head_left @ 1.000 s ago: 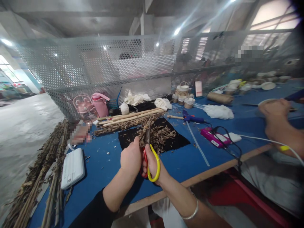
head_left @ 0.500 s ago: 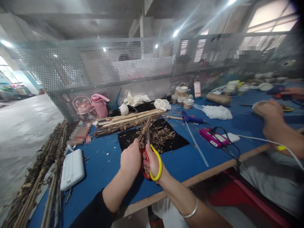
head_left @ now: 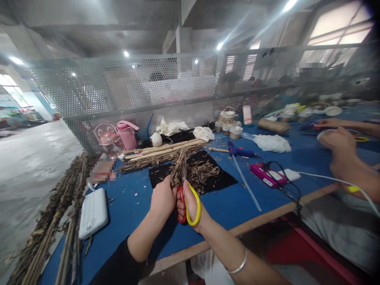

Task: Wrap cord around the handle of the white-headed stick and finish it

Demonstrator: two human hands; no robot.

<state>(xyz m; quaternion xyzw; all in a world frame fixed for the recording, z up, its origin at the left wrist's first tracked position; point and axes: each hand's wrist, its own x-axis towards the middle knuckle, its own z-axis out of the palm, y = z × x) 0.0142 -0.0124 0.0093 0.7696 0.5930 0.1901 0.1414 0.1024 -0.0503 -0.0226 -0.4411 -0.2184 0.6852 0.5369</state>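
Note:
My left hand is closed around a small bunch of dried plant stems, which point up and away from me. In my right hand is a pair of scissors with one yellow and one red handle loop. Their blades lie close along the right side of the bunch. Beneath both hands spreads a black cloth on the blue table. A pile of brown dry leaf bits rests on that cloth, right of the blades.
Long dried stalks line the left edge by a white power bank. Behind the cloth lie bundled sticks. A blue glue gun and a magenta box with cables are on the right. A co-worker's hands are at far right.
My hands and the scissors stay almost in place, with the scissors turned slightly. The view has shifted a little. The co-worker's far hand has moved left, nearer the other one.

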